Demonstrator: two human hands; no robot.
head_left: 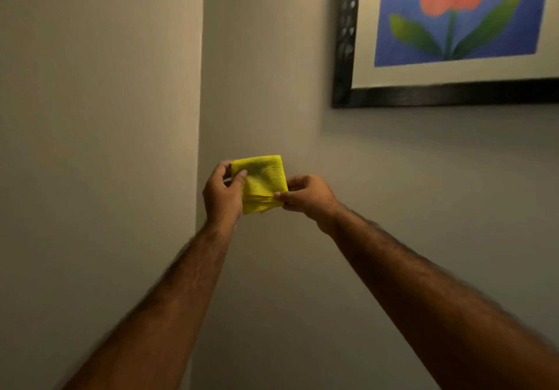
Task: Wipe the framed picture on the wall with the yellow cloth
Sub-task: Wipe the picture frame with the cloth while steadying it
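A folded yellow cloth (pixel 262 181) is held between both hands in front of the wall, below and left of the picture. My left hand (pixel 222 193) pinches its left edge with thumb on top. My right hand (pixel 307 197) pinches its lower right corner. The framed picture (pixel 344 56) hangs at the upper right: a dark frame, a pale mat and a red flower with green leaves on blue. Its top and right side are cut off by the view. The cloth is well apart from the frame.
A wall corner (pixel 200 117) runs vertically just left of the hands, with a beige wall face (pixel 96 147) to its left. Plain grey wall (pixel 423 162) stretches under the picture.
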